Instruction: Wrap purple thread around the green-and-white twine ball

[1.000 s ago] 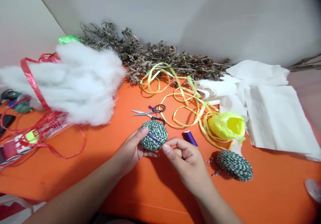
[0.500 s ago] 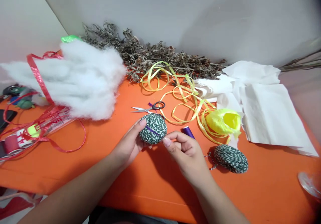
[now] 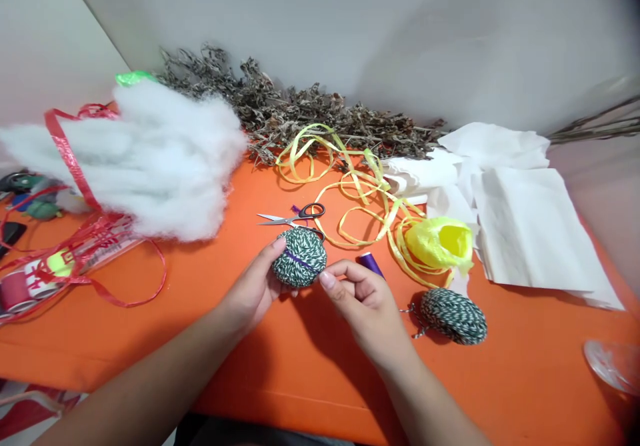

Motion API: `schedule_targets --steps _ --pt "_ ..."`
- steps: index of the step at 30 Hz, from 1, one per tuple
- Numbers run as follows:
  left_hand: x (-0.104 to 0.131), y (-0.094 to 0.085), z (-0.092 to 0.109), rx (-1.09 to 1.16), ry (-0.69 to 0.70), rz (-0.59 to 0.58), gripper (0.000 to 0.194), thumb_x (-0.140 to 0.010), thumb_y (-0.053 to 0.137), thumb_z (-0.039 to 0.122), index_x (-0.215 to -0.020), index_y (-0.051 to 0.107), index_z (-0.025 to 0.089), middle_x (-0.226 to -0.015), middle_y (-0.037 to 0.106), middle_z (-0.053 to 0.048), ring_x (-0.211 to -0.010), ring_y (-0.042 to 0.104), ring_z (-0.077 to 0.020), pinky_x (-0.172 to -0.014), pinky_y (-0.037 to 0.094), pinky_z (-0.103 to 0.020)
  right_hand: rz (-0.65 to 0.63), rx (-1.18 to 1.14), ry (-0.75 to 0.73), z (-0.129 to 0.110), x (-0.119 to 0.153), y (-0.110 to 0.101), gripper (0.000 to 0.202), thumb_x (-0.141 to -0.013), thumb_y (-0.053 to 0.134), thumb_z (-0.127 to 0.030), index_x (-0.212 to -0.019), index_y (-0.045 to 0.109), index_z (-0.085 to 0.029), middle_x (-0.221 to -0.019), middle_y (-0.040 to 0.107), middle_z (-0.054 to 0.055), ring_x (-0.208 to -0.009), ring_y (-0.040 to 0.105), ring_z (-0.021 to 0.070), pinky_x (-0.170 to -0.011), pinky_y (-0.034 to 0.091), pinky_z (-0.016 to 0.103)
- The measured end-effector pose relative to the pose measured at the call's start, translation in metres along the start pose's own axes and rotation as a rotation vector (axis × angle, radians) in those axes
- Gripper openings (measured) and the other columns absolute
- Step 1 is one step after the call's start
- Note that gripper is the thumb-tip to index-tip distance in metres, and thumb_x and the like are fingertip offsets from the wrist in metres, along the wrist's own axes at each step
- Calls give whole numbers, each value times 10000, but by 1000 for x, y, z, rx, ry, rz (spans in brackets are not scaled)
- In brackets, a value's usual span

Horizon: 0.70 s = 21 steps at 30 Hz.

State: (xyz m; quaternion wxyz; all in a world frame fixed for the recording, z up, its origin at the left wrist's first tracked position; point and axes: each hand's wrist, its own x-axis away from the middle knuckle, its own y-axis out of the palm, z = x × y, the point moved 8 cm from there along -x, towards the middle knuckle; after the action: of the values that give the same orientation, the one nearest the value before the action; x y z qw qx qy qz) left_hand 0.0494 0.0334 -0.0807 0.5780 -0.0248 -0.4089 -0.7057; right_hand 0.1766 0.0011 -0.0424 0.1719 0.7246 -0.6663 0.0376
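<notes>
My left hand (image 3: 257, 285) is closed around a green-and-white yarn ball (image 3: 300, 266), with its thumb on the ball's left side. A line of purple thread (image 3: 297, 259) runs across the ball's face. At the ball's lower right edge, my right hand (image 3: 363, 303) pinches thumb against forefinger; what lies between those fingertips is too small to make out. Just behind the ball lie scissors (image 3: 290, 220) with dark handles, blades pointing left. A spool of purple thread (image 3: 371, 264) rests beyond my right hand. A second green-and-white yarn ball (image 3: 453, 317) sits to the right.
White stuffing (image 3: 170, 159) and red ribbon (image 3: 70, 146) cover the left side of the orange table (image 3: 280, 393). Dried plants (image 3: 320, 116) line the wall. Yellow ribbon (image 3: 345, 186), a yellow roll (image 3: 435, 243) and white sheets (image 3: 535, 226) lie right. A clear cup (image 3: 610, 366) is near the right edge.
The whole scene has shifted slightly left in the view. Both hands keep nearly the same hold at the yarn ball.
</notes>
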Motion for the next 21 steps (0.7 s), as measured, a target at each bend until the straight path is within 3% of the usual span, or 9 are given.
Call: schedule_targets --steps 5,14,21 --pt "2 2 5 -118 96 -58 495 -739 806 529 -1038 621 181 -749 660 -1 -581 594 -117 -507 449 -211 -17 9 6 6 0 0 315 -899 688 -476 -808 637 -178 -529 321 -107 -489 159 76 -470 180 233" --pt "2 2 5 -183 92 -85 541 -772 767 552 -1121 573 186 -786 660 -15 -570 595 -112 -485 405 -207 -18 7 22 5 1 -1 331 -892 687 -502 -800 629 -190 -546 311 -94 -493 189 88 -475 198 242" --pt "1 4 8 -294 108 -97 546 -696 865 429 -1069 563 169 -785 653 -8 -598 584 -104 -533 434 -217 -3 -6 12 7 -3 -2 318 -895 690 -487 -803 645 -185 -573 428 -73 -497 203 82 -496 241 237"
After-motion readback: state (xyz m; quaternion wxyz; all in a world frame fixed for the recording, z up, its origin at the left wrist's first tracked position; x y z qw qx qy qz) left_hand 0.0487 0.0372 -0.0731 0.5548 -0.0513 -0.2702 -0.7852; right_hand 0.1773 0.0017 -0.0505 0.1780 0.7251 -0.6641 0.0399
